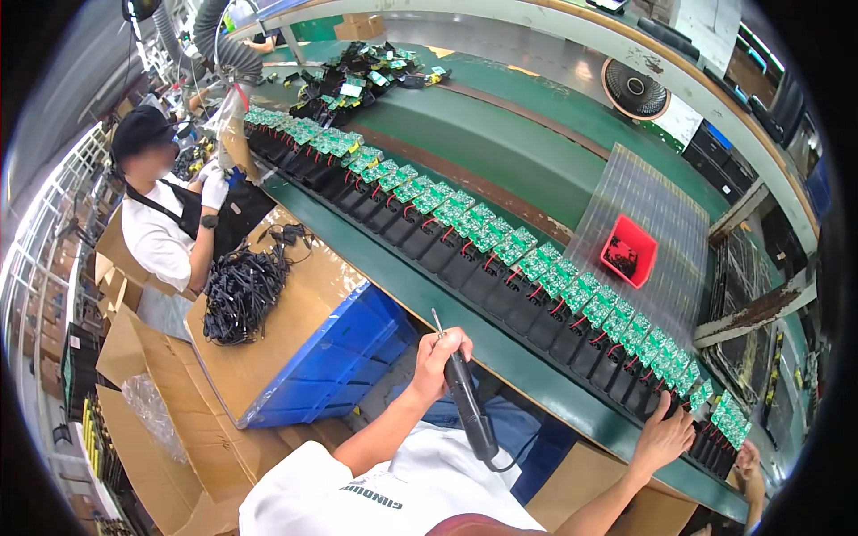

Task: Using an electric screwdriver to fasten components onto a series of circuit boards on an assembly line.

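My left hand [444, 362] is closed around a black electric screwdriver [471, 402], its bit pointing up and away from me. It is held over the near side of the bench, apart from the row of parts. My right hand [668, 436] reaches to the right end of the row, fingers apart and touching the near edge of the black plastic housings [572, 339]. Green circuit boards [490, 230] lie along the far side of these housings, joined to them by red wires. Where my right fingertips meet the housings is partly hidden.
A red bin [629, 250] of small dark parts sits on a ribbed sheet [590, 214]. Black cables [246, 295] lie on cardboard over a blue crate [331, 348]. A gloved co-worker [161, 205] is at left; another person's hand [749, 458] is at far right. Boards are heaped [357, 80] behind.
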`<state>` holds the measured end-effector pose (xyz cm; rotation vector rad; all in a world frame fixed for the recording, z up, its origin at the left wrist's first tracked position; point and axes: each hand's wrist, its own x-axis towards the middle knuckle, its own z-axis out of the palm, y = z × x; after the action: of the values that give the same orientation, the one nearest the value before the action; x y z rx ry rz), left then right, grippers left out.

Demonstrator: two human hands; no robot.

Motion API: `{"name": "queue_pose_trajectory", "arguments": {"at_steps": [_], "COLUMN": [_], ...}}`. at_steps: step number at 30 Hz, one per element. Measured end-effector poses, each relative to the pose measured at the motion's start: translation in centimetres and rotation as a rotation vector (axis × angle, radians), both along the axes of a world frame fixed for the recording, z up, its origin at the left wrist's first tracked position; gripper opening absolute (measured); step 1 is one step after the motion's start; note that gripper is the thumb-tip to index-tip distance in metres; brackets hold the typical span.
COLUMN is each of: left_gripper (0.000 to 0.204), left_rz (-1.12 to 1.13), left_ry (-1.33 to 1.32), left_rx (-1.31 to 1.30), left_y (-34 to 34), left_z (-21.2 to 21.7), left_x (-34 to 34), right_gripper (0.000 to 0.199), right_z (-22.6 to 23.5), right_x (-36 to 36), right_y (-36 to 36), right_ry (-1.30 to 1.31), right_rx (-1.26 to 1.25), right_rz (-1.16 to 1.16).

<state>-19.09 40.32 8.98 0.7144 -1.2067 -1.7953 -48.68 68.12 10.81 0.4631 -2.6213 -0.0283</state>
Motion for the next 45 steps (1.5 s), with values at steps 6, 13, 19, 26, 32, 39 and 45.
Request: {"name": "queue_pose_trajectory", "arguments": {"at_steps": [6, 13, 19, 26, 32, 39, 45], "left_gripper": [0.04, 0.043, 0.039, 0.029, 0.031, 0.035, 0.04], "left_rz": [0.384, 0.075, -0.601, -0.153, -0.209, -0.215, -0.239], "left_ry": [0.162, 0.245, 0.358, 0.3, 0.225, 0.123, 0.128], "left_rx": [0.353, 0.564, 0.818, 0.672, 0.643, 0.62, 0.635], "left_y": [-0.8, 1.7, -3.3, -21.8, -27.5, -28.7, -29.8], "left_z": [2.5, 7.6, 3.1, 1.6, -1.4, -3.0, -2.2], "left_x": [-2.0, -4.1, 3.0, 11.3, 13.3, 13.4, 13.3], "right_gripper": [0.045, 0.08, 0.059, 0.044, 0.028, 0.023, 0.02], "right_z": [8.4, 2.7, 8.4, 11.8, 13.6, 15.1, 15.3], "right_x": [6.9, 17.4, 18.0, 22.6, 27.3, 27.8, 28.4], "right_y": [-0.6, -11.5, -22.9, -43.5, -53.3, -59.6, -62.0], "right_ry": [-0.642, -1.073, -0.741, -1.303, -1.151, -1.49, -1.508], "right_rx": [-0.711, -0.922, -1.33, -1.28, -1.025, -1.229, -0.965], "right_rz": [1.041, 1.134, 1.485, 1.537, 1.396, 1.35, 1.318]}}
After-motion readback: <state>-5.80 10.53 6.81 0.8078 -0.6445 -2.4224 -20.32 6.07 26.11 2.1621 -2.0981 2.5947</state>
